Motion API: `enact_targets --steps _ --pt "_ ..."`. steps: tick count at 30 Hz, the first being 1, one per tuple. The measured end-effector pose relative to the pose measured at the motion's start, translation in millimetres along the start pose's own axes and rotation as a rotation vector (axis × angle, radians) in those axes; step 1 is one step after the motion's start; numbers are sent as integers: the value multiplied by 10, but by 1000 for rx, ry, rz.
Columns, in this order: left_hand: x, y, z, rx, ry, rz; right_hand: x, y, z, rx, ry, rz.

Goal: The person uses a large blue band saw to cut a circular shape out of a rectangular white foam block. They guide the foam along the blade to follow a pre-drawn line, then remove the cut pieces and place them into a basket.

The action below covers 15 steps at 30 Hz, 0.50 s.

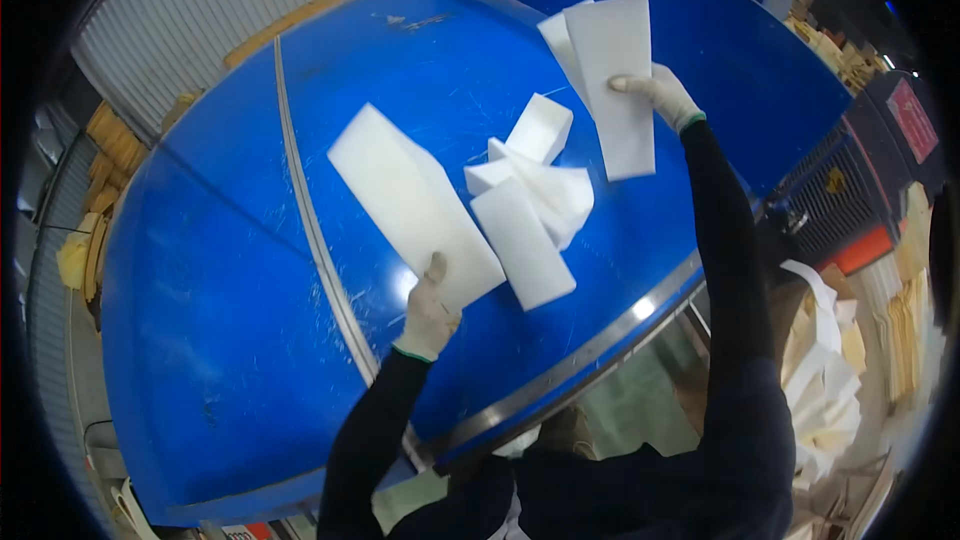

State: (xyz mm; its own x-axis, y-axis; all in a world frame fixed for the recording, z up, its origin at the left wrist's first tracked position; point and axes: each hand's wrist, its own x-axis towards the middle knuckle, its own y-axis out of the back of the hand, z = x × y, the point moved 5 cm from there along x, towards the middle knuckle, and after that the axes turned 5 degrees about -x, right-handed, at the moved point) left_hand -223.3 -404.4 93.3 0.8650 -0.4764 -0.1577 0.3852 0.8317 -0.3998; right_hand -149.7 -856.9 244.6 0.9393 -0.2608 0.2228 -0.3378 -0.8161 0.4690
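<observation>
My left hand (430,312), in a white glove, grips the near end of a long white foam block (405,200) that lies slanted on the blue table (220,280). Farther out, my gloved right hand (662,92) holds two flat white foam sheets (615,70) together, lifted over the table's far right. Between the two hands lies a loose pile of white foam pieces (528,202), several blocks overlapping one another.
A metal strip (310,230) runs across the blue table, and a metal rim (590,350) edges its near side. Foam offcuts (825,380) are heaped at the lower right. Tan scraps (85,250) lie at the left. A red and black machine (860,190) stands at the right.
</observation>
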Motion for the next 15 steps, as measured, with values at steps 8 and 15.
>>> enact_targets --steps 8,15 --pt "416 -268 -985 -413 97 215 2119 -672 659 -440 215 -157" --pt "703 -502 -1183 -474 10 315 2199 -1421 1741 182 -306 -683"
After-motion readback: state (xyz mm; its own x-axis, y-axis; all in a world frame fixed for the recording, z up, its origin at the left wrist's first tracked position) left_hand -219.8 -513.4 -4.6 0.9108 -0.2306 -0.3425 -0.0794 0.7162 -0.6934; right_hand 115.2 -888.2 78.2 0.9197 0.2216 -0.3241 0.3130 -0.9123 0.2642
